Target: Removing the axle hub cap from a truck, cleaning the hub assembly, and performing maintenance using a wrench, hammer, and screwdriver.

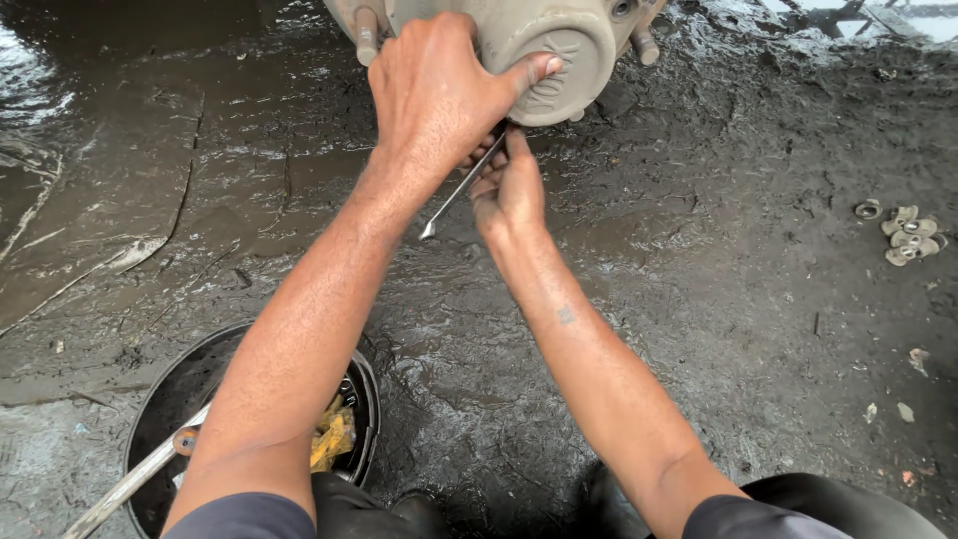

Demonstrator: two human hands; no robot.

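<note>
- Dark sleeves and black boots [419, 511] sit at the bottom edge, closest to the lens, with both bare forearms reaching up and away from them.
- Just left of the boots stands a black bucket [170, 399] on the ground; a pale metal bar [130, 484] leans out over its rim toward the lower left, and a yellow rag [334, 439] shows inside, partly hidden by the left forearm.
- Wet, muddy ground [699, 299] fills the whole view, dark grey and glistening, with ruts, cracks and small bits of debris; puddled water shines at the upper left and upper right.
- Well apart on the right lie a few small pale metal fittings [910, 238] in a loose cluster on the mud.
- At the top centre is a beige wheel hub cap [544, 50], round and domed, flanked by studs on either side; its upper part is cut off by the picture's edge.
- Left hand [439, 95]: arm stretched forward, wrist bent, palm laid over the left of the hub cap, thumb pressed flat across its face; the grip is spread against the cap rather than closed round it.
- Right hand [509, 190]: arm extended, hand just under the hub cap's lower rim and beneath the left hand, fingers curled and pinching the upper end of a slim metal wrench [461, 190].
- That wrench slants down to the left, its free end hanging above the mud, its upper end hidden between the two hands.
</note>
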